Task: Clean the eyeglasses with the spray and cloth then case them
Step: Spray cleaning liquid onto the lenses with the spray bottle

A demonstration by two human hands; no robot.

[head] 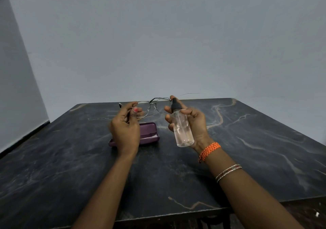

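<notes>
Holding the eyeglasses above the dark marble table, the left hand pinches the frame at its left end, thumb and fingers curled round the rim and temple. Lenses face roughly toward the camera, raised over the table's far half. Purple case lies closed on the table, just below and partly behind the left hand. Right hand grips a clear spray bottle, fingers wrapped round its body, index finger on the black nozzle, which sits beside the right lens. Bottle partly filled with clear liquid. Orange thread band and thin bangles on the right wrist. Cloth not visible.
</notes>
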